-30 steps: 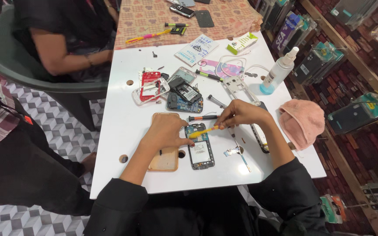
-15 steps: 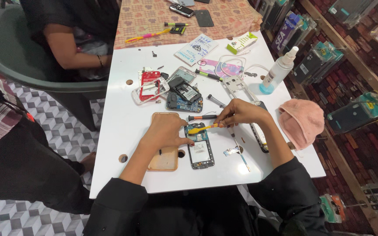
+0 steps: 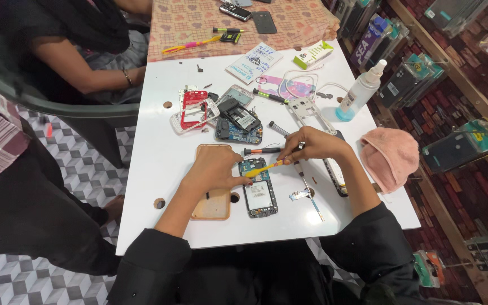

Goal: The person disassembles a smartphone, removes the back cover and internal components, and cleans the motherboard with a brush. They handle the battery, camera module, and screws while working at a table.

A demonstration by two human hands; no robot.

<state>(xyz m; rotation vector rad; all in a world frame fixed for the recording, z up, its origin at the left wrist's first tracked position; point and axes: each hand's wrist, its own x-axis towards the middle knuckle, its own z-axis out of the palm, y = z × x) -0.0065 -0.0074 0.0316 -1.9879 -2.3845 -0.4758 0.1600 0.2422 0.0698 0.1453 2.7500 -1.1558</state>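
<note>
Fingertips of the left hand [image 3: 214,168] are partly hidden where they meet the opened phone [image 3: 258,187], and the peach phone cover [image 3: 214,204] is half covered by that hand, so its far part is barely seen. The tip of the yellow tool [image 3: 265,168] is too small to make out clearly. The person's face is cut off by the near edge.

The left hand is laid palm down on the white worktop [image 3: 159,164], its fingers curled loosely and pressed against the left edge of the opened phone, steadying it rather than grasping it. The right hand [image 3: 312,145] is arched above the far end of the phone, its fingers pinched shut around the yellow tool, which is angled down and to the left onto the phone's exposed board. Both forearms are covered by black sleeves.

The opened phone is placed near the near edge of the worktop, just right of the peach cover.

One spray bottle [image 3: 360,90] is seen at the far right, one pink cloth [image 3: 390,156] to the right, one red phone frame [image 3: 194,109] farther off, and one black-handled screwdriver [image 3: 261,151] just beyond the phone. Another person's forearm [image 3: 94,79] is rested at the far left.
</note>
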